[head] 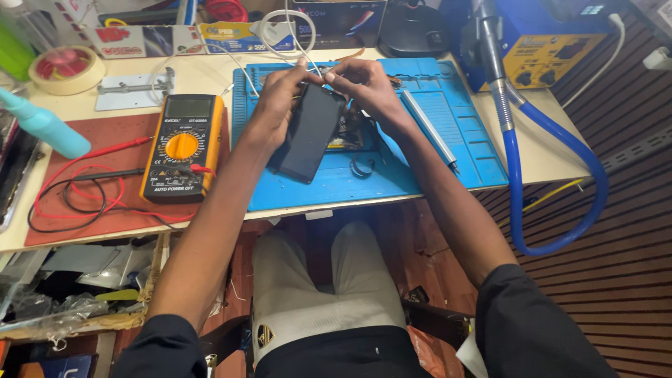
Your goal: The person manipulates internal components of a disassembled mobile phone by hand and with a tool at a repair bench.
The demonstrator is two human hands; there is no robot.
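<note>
Beside phone [310,133] — multimeter [183,147] (cables [77,189])

Screens first: the orange multimeter [183,148] on the red mat has a small grey rectangular display at its top, and the phone [309,132], dark glass and blank, sits tilted in both hands over the blue mat. Along the table's back edge are flat red-and-white packs [140,40], a yellow-blue pack [234,37] and a black box [341,22].
</note>
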